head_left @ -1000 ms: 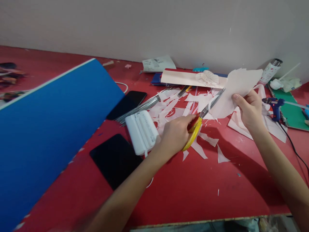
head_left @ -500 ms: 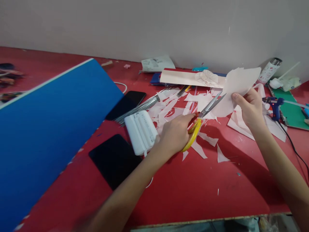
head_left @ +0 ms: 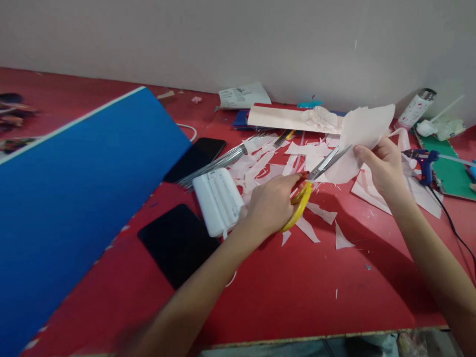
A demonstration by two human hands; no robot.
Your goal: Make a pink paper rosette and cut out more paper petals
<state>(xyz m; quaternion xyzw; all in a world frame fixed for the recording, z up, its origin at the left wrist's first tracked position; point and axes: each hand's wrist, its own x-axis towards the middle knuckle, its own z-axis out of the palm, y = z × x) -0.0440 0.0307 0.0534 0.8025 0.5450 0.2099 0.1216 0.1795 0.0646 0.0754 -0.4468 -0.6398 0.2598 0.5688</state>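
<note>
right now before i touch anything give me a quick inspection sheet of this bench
surface: red tabletop, scuffed, strewn with paper scraps
job's things: yellow-handled steel scissors, blades open at the edge of a pale pink paper sheet
clutter: pale pink paper offcuts, white rectangular plastic box, bundle of thin metal rods, flat black tablet, black phone
grips: left hand holds the scissors; right hand pinches the sheet
cables: black cord running from a blue hot glue gun; thin white cable behind the phone
surroundings: off-white wall; large blue board tilted over the table's left side; green mat
</note>
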